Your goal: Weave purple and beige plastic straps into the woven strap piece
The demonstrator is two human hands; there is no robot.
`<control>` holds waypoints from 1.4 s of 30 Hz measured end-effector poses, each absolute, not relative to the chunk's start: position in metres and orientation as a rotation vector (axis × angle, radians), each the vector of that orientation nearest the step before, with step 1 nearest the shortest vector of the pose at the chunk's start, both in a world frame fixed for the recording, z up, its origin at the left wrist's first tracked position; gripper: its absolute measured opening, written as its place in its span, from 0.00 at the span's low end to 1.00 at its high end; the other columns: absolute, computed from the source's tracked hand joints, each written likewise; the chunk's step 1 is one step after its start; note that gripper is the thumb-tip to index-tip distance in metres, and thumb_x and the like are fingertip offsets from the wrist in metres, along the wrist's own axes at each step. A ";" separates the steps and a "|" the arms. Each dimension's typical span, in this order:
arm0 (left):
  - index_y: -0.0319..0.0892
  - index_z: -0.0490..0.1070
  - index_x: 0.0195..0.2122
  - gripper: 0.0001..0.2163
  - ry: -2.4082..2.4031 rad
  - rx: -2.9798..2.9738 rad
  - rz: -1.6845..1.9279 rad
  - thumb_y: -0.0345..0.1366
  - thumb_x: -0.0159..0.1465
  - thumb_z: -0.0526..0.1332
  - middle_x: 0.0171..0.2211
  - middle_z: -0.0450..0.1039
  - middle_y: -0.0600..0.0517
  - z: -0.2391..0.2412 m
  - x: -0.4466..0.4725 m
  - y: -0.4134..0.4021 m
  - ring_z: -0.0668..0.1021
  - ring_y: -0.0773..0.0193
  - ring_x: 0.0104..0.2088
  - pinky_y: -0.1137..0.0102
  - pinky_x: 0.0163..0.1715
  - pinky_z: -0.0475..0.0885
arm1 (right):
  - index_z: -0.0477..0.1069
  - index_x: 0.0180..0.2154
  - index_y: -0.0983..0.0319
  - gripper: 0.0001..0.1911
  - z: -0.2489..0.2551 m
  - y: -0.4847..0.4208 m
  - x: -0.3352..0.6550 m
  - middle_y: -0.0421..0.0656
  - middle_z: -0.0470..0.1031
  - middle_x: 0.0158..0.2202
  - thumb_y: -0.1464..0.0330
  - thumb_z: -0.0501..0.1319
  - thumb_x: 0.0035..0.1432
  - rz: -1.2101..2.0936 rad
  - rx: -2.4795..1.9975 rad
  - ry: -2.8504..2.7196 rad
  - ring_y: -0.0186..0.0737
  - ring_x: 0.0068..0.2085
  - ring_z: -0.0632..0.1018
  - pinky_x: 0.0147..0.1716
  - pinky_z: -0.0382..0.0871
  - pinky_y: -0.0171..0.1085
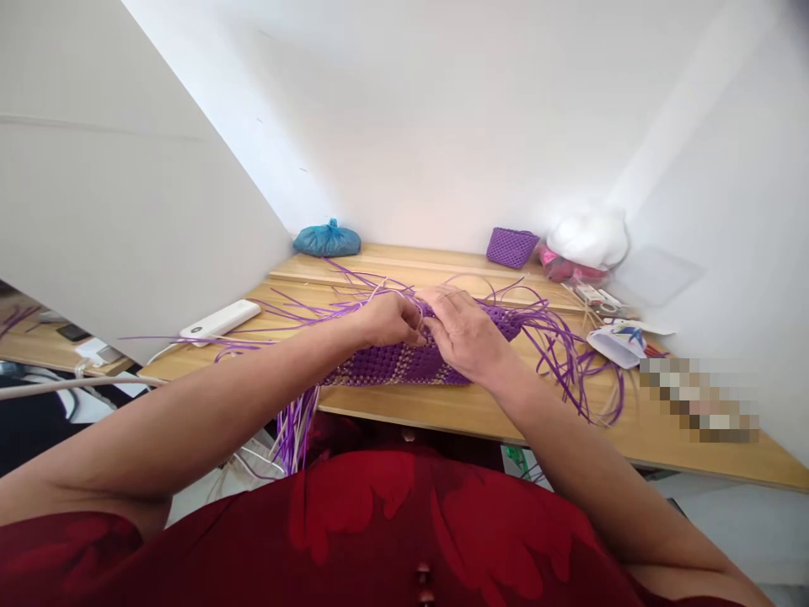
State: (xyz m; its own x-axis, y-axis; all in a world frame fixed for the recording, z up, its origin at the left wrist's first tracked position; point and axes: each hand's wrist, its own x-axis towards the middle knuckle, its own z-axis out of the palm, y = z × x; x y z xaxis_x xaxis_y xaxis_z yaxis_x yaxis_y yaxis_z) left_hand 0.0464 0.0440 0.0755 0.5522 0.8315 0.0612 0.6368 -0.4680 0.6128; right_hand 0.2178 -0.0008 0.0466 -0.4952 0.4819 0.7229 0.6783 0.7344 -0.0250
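The woven purple panel [404, 362] is lying flat on the table [480, 409], sitting right up against the near edge, and its loose purple strips [562, 346] are fanning out to both sides, with one bunch spilling over that near edge and hanging down on the left. There is bare wood opening up to the right of the panel, running toward the table's right end, and a raised ledge is running along the back against the wall. On the left a white slanted board is closing in tight, with a white power bank [220, 321] lying just beside it near the left edge. Both arms are reaching in from below, forearms angling toward each other and meeting over the panel's middle. The left hand [390, 319] is curling palm-down, fingers bunching closed and pinching strips at the panel's upper edge. The right hand [464, 333] is resting on top of the weave, fingers bent and pressing down, touching the left at the fingertips; whether it is actually gripping a strip I cannot tell. At the back, a blue bag [327, 240] is sitting left, a small purple basket [511, 246] right, well apart from the hands.
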 end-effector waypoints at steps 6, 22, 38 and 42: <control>0.41 0.79 0.29 0.12 1.186 2.353 0.401 0.44 0.50 0.69 0.19 0.64 0.58 0.081 0.047 0.041 0.67 0.68 0.24 0.72 0.26 0.59 | 0.73 0.47 0.60 0.11 0.041 -0.001 0.239 0.51 0.76 0.45 0.71 0.59 0.64 -0.309 -0.937 -2.174 0.51 0.50 0.75 0.52 0.70 0.51; 0.39 0.69 0.21 0.07 0.947 2.207 0.552 0.35 0.49 0.67 0.18 0.60 0.59 0.070 0.050 0.038 0.63 0.70 0.24 0.71 0.26 0.56 | 0.70 0.29 0.60 0.03 0.052 0.009 0.233 0.40 0.74 0.24 0.71 0.61 0.54 -0.133 -1.586 -1.762 0.39 0.27 0.73 0.30 0.61 0.37; 0.39 0.70 0.20 0.15 0.887 2.108 0.523 0.46 0.54 0.65 0.18 0.57 0.58 0.068 0.045 0.043 0.59 0.70 0.23 0.70 0.26 0.53 | 0.78 0.43 0.59 0.10 0.031 0.021 0.247 0.45 0.81 0.42 0.74 0.60 0.64 -0.257 -0.742 -1.882 0.39 0.45 0.80 0.48 0.74 0.40; 0.39 0.69 0.19 0.14 0.919 2.045 0.564 0.44 0.53 0.65 0.19 0.58 0.57 0.064 0.046 0.041 0.59 0.70 0.23 0.70 0.26 0.53 | 0.75 0.45 0.58 0.10 0.029 0.018 0.242 0.45 0.80 0.46 0.73 0.59 0.64 -0.233 -0.738 -1.846 0.39 0.44 0.80 0.46 0.75 0.39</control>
State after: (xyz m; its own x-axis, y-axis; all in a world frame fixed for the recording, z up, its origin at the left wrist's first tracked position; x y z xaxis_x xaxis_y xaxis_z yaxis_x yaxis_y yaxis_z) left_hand 0.0462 0.0412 0.0637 0.6356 0.7689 0.0684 0.4090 -0.4106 0.8150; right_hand 0.2417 0.0176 0.0285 -0.2250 0.3763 0.8988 0.5878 0.7881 -0.1829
